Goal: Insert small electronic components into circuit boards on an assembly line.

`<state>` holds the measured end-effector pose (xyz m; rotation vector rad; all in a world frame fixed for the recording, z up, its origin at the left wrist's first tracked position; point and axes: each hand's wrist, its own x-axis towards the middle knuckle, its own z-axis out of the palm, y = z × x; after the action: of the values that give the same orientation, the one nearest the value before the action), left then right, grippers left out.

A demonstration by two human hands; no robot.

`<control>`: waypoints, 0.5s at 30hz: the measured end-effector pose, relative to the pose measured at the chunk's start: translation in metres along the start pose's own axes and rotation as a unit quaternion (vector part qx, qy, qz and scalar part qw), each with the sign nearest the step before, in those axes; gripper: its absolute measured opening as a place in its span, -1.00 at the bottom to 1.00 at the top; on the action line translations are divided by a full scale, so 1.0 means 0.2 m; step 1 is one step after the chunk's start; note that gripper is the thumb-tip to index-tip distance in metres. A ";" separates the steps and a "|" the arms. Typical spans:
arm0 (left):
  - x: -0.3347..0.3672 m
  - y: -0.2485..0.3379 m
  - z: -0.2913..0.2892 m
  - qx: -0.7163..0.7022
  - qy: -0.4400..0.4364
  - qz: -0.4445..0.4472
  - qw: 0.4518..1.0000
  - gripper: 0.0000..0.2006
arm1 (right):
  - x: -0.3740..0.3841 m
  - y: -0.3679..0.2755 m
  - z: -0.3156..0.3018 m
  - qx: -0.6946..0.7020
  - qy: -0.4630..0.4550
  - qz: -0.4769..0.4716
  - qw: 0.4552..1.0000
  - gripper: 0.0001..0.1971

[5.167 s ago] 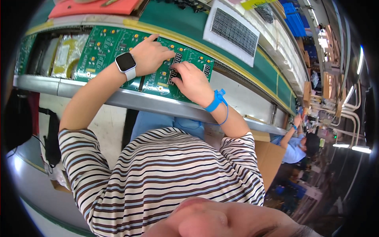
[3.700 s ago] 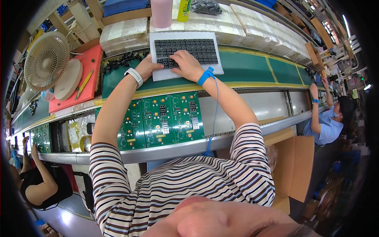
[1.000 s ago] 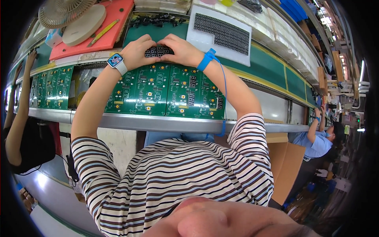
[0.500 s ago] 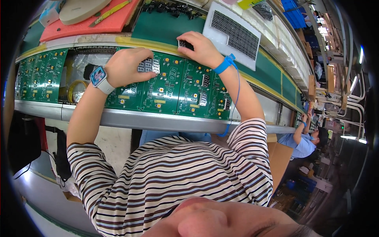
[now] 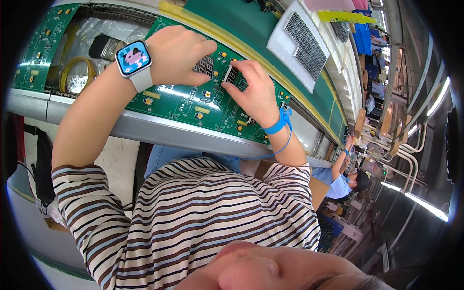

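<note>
Right hand (image 5: 255, 94) pinches one display module (image 5: 231, 74) by its ends over the green circuit boards (image 5: 186, 99), presumably leaving its underside free, while I see the left hand (image 5: 175, 55) gripping more modules (image 5: 206, 66) close by, likely shortening the reach.

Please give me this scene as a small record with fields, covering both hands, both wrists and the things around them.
Left hand: holds digit display modules above the green circuit boards
Right hand: thumb and fingers on one display module at a board; whether seated, cannot tell
Left wrist: smartwatch, pale band
Right wrist: blue strap with cord
White tray: beyond the right hand, bearing rows of black displays
Left of the boards: yellow ring, clear plastic bags
</note>
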<state>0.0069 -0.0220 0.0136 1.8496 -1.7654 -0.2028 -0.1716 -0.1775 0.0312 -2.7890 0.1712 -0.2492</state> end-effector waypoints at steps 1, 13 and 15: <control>0.00 0.01 0.00 0.003 0.003 -0.004 1.000 -0.65 | 0.00 0.00 0.00 -0.006 -0.004 0.002 1.000 -0.58; 0.01 0.02 0.01 0.010 -0.011 -0.012 1.000 -0.63 | 0.00 0.00 -0.01 -0.019 -0.024 0.005 1.000 -0.59; 0.01 0.02 0.01 0.012 -0.007 -0.008 1.000 -0.63 | 0.00 0.01 -0.01 -0.018 -0.024 0.003 1.000 -0.59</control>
<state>0.0021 -0.0251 0.0145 1.8841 -1.7686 -0.2025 -0.1718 -0.1796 0.0328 -2.8274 0.1736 -0.1806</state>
